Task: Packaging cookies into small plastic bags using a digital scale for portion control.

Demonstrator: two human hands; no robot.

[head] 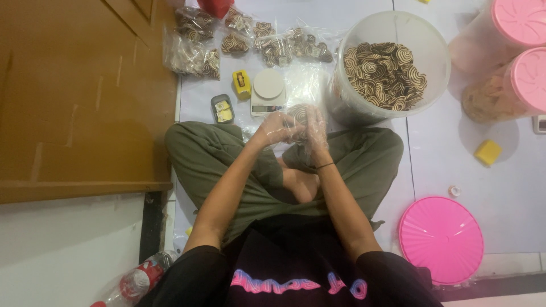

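At the far left stands a brown wooden door [79,96], and low by the person's left elbow lies a plastic bottle with a red label [139,279]. Along the far edge of the white floor [500,187], a row of filled clear bags of swirl cookies [196,48] already lies, stretching toward the middle; these look finished, several of them. Nearer the person sit a small grey tin [222,108], a yellow tape dispenser [242,84] and a small white kitchen scale [268,91] with nothing on its round plate. Just before the crossed knees, the left hand [275,129] pinches one side of a small clear bag [299,115] that holds a few swirl cookies, and the right hand [314,132], in a thin clear glove, closes on the other side; both grasp the bag between them, above the lap and just this side of the scale. To the right, a large clear tub [392,62] is still well stocked with brown and cream swirl cookies, so much packing appears to remain. Farther right are a yellow block [488,152], a round pink lid [441,239] lying flat near the floor's near edge, and two pink-lidded jars [512,68] at the far right corner.
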